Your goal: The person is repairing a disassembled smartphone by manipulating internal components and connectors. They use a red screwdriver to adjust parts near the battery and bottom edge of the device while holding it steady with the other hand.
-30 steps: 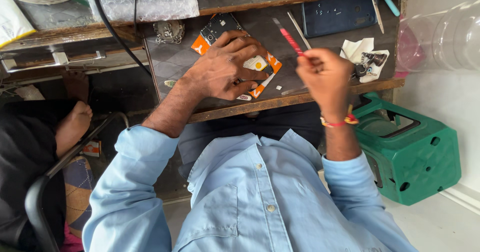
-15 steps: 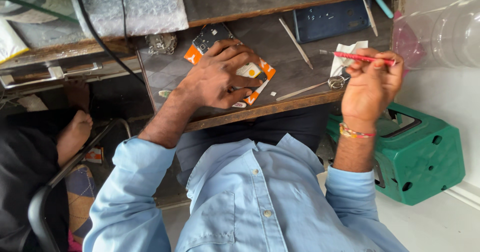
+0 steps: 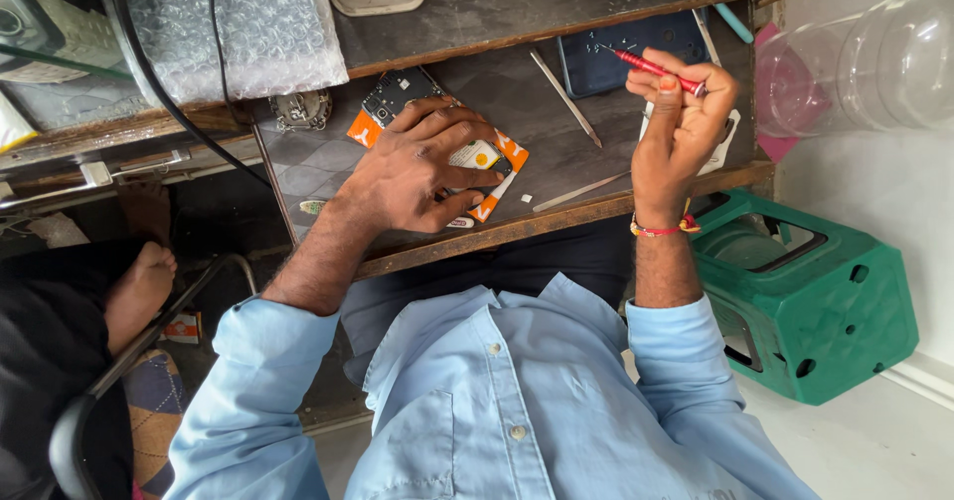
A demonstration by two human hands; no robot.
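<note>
My left hand [image 3: 412, 167] lies flat on an opened phone [image 3: 399, 90] whose circuit side faces up, resting on an orange mat [image 3: 510, 152] on the dark wooden bench [image 3: 556, 212]. My right hand [image 3: 678, 127] is raised over the bench's right end and grips a thin red screwdriver [image 3: 651, 68], its tip pointing left above a dark blue phone back cover [image 3: 616, 48]. A red thread band [image 3: 658, 229] circles my right wrist.
Metal tweezers [image 3: 564, 110] and a thin metal tool [image 3: 581, 192] lie between my hands. Bubble wrap [image 3: 248, 33] and a black cable [image 3: 149, 73] sit on the upper shelf. A green plastic stool [image 3: 810, 296] stands at the right, clear containers [image 3: 874, 63] above it. Another person's bare foot [image 3: 139, 286] shows at left.
My right hand has carried the red screwdriver from near the phone out to the right, then up toward the blue cover. My left hand has stayed pressed on the phone.
</note>
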